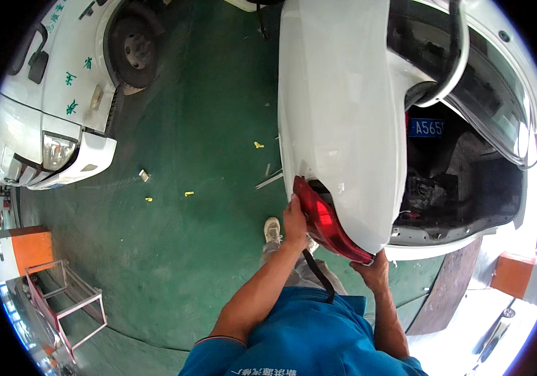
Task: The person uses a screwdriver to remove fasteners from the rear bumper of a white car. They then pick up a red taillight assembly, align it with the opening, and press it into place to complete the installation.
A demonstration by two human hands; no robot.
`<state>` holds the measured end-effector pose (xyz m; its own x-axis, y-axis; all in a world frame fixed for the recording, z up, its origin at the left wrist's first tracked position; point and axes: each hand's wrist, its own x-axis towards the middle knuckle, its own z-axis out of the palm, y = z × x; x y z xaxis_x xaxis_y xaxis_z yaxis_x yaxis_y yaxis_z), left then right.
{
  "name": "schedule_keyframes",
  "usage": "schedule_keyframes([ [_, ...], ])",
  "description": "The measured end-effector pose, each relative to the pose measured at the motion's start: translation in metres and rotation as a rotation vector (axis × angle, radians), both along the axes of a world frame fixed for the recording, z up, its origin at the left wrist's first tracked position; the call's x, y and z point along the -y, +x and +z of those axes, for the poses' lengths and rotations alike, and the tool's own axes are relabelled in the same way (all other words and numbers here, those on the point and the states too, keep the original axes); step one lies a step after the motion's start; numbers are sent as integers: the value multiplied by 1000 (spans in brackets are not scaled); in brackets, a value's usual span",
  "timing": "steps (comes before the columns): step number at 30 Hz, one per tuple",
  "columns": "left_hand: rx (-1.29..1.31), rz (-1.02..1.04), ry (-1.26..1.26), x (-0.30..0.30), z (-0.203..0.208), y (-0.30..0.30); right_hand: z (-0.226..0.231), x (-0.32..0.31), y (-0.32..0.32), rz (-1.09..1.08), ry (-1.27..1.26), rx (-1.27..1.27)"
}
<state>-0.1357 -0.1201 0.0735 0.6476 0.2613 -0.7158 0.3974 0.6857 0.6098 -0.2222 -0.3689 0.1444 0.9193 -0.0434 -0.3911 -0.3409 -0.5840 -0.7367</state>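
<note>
Holding lamp (326, 220) at car (344, 113) corner: left hand (294, 222) gripping, right hand (375, 274), grip unclear. Next move likely needs even support.

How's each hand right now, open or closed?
Left hand: against the red tail light, left side; closure unclear.
Right hand: at its lower right end; closure unclear.

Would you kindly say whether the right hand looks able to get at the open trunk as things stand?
Probably yes: the right hand is at the end of the red tail lamp nearest the open trunk; only the rear edge seems in the way, though it may have to leave the lamp.
</note>
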Motion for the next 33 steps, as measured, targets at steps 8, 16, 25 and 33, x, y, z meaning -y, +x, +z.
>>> schedule_keyframes([
  [8, 28, -39, 268, -3, 14, 11, 5, -9, 0, -58, -28, -7],
  [16, 23, -175, 385, -2, -11, 19, 18, -23, 5, -104, 26, 6],
  [25, -14, -204, 544, 2, 7, 25, 18, -35, 7, -115, -47, 113],
  [33, 94, -22, 392, 15, -2, 18, 0, -38, -11, -87, -140, 4],
])
